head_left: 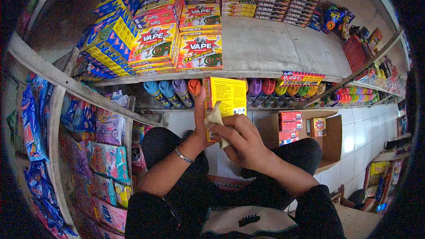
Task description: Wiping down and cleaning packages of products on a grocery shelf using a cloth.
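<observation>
Upright in front of me is a yellow box of mosquito coils with printed text on its facing side. My left hand grips its left edge, the fingers partly hidden behind it. In my right hand is a folded cream cloth, pressed against the lower left part of the box. Just beyond, on a grey shelf, stand stacked Vape coil boxes. To their left rise yellow and blue box stacks.
Spray cans with coloured caps line the lower shelf. An open cardboard carton with several boxes stands on the white tiled floor at right. Detergent packs fill the left rack. Another person's hand shows at lower right.
</observation>
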Demonstrator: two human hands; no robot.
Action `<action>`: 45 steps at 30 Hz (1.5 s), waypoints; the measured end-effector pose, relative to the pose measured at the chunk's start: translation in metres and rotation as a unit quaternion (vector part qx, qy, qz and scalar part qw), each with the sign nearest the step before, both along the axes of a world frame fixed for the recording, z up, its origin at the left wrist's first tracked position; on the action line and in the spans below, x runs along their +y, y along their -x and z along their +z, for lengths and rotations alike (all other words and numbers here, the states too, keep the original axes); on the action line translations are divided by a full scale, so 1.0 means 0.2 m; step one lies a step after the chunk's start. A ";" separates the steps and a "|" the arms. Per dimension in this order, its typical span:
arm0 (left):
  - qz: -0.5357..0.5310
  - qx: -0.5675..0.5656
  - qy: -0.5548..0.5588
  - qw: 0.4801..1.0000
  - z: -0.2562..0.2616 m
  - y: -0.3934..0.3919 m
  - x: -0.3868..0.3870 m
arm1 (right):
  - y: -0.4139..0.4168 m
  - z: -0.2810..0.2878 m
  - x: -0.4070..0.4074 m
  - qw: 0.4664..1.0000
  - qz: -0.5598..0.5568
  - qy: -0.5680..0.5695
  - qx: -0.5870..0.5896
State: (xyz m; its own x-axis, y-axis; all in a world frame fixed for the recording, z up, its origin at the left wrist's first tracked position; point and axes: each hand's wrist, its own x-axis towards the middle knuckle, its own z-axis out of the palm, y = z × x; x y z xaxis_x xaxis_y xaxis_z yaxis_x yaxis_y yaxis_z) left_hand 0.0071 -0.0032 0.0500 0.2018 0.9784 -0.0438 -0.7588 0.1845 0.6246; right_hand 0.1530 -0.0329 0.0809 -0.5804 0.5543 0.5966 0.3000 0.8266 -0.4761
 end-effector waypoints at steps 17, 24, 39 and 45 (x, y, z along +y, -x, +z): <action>-0.095 -0.147 0.008 0.984 0.03 0.03 0.01 | -0.12 -0.02 0.24 0.971 -0.219 0.095 0.015; -0.054 -0.158 0.014 0.986 0.03 0.09 0.02 | -0.01 0.01 0.06 0.986 -0.128 0.082 -0.071; -0.049 0.196 -0.032 0.979 -0.02 0.04 0.02 | -0.09 0.10 0.12 0.948 -0.084 0.307 0.015; 0.012 0.239 -0.121 0.963 -0.01 0.08 0.10 | -0.30 0.06 0.28 0.853 -0.096 0.471 0.204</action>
State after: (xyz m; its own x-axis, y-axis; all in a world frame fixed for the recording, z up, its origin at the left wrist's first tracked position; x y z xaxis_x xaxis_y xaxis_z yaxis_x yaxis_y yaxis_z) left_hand -0.0082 0.0160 0.0471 0.1920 0.9759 0.1036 -0.3759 -0.0244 0.9263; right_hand 0.2138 0.0224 0.0934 -0.2755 0.9606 -0.0360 0.0365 -0.0269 -0.9990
